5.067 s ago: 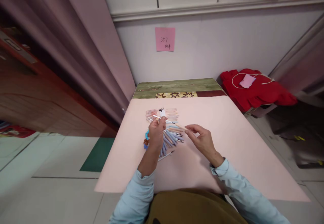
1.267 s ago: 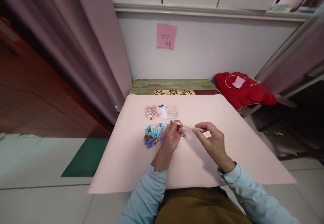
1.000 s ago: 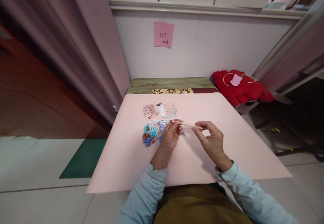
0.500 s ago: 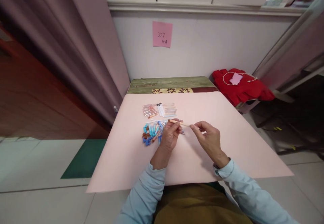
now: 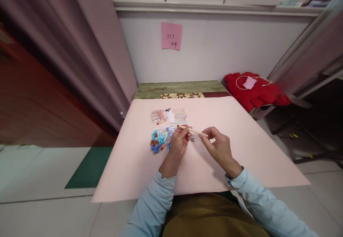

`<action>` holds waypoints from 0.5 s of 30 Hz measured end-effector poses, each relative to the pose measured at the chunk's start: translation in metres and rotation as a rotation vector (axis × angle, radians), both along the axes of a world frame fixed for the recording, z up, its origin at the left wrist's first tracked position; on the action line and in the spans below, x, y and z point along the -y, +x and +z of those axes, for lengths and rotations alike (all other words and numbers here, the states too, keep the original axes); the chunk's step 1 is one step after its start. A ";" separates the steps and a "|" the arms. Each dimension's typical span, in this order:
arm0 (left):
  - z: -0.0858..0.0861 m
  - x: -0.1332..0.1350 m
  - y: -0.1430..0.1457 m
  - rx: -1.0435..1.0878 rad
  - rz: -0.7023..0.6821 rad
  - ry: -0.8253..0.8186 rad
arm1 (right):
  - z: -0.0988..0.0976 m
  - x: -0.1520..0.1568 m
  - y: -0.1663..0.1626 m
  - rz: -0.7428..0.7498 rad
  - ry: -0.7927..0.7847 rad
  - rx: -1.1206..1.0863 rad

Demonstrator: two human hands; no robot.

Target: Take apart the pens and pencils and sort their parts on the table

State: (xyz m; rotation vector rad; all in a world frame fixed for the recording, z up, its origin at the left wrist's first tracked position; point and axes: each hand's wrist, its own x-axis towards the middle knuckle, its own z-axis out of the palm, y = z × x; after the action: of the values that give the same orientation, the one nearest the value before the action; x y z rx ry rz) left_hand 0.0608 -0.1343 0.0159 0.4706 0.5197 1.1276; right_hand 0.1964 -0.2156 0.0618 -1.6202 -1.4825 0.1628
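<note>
Over the pile, my left hand [image 5: 180,140] pinches a tan pen barrel [image 5: 183,126] with a brown end. A thin pale rod [image 5: 197,132] runs in line from the barrel's right end to my right hand [image 5: 218,146], whose thumb and fingers are closed on its far part. Whether the rod sits inside the barrel is too small to tell. Below and left of my left hand lie loose blue pen parts [image 5: 162,136], brown caps [image 5: 154,142] and dark blue caps [image 5: 155,149]. My left hand hides part of this pile.
Behind the pile are rows of clear reddish tubes [image 5: 158,115], white sticks with black tips [image 5: 169,115] and clear pale tubes [image 5: 180,116]. They lie on a pale pink table cover [image 5: 227,114]. A red cloth [image 5: 257,96] with a cable is at the back right.
My right hand has shifted slightly left and its grip has changed, so the pale rod's end now shows past the fingertips. My left hand stays on the barrel.
</note>
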 end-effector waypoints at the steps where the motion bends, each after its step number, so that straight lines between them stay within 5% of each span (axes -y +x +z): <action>1: 0.000 0.000 0.000 0.002 0.001 0.006 | 0.000 0.000 0.000 -0.014 0.000 0.026; 15: -0.003 0.004 0.002 -0.057 -0.043 0.035 | 0.000 -0.001 -0.002 -0.067 -0.111 0.078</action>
State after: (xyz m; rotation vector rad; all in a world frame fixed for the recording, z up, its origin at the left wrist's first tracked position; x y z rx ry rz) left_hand 0.0628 -0.1379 0.0130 0.5427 0.5376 1.0856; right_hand 0.1949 -0.2148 0.0621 -1.7810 -1.4984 0.1484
